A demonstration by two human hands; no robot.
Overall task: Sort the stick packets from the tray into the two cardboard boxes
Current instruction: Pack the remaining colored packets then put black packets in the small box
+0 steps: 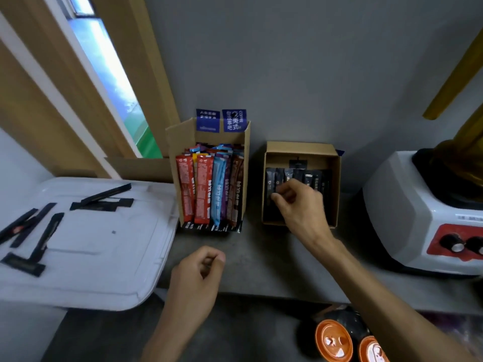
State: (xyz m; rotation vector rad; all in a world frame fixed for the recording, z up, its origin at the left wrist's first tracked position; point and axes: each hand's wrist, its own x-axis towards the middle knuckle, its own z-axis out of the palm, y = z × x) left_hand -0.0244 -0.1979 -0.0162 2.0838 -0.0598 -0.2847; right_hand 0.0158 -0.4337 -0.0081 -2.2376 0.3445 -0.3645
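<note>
My right hand (pixel 298 202) curls among black packets (pixel 311 177) in the right box (pixel 336 189) (grasp unclear, print blurred); left hand (pixel 196 278) clenched, empty.

Black stick packets (pixel 41 239) dot a white tray (pixel 104 270). The left brown cardboard box (pixel 183 137) shows coloured packets (pixel 203 189) in red, orange-red, light blue, purple and brown with pale lettering, beneath blue flaps (pixel 207 121) printed with white characters. The right brown cardboard box (pixel 337 178) shows black packets (pixel 271 178). Counter (pixel 261 257) and wall (pixel 313 74) are grey. A white appliance (pixel 392 205) bears a red panel (pixel 439 236) with black knobs (pixel 452 242). Can lids (pixel 333 340) are orange.
</note>
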